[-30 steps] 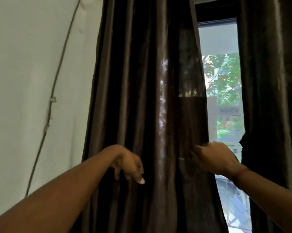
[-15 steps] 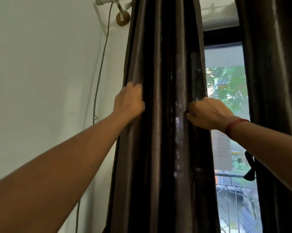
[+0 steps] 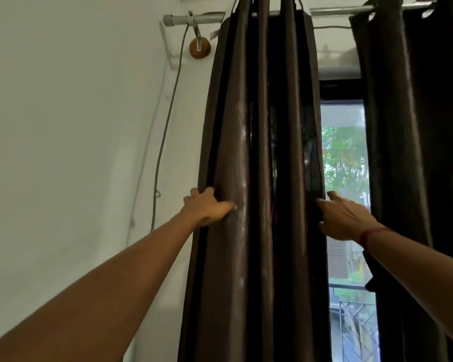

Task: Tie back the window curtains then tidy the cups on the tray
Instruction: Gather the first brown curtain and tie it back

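Glossy brown cloth curtain (image 3: 259,178), metal rod (image 3: 332,10)

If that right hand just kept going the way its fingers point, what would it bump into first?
Most likely the right edge of the bunched left curtain: the right hand points up and left, fingertips already at its fold. Depth is hard to judge.

Metal curtain rod (image 3: 332,10) high across the window, carrying two dark brown curtains: left curtain (image 3: 256,178), right curtain (image 3: 413,152).

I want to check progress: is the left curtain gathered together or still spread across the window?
Gathered. The left curtain hangs bunched in narrow folds between the left hand and right hand, leaving the window uncovered beside it.
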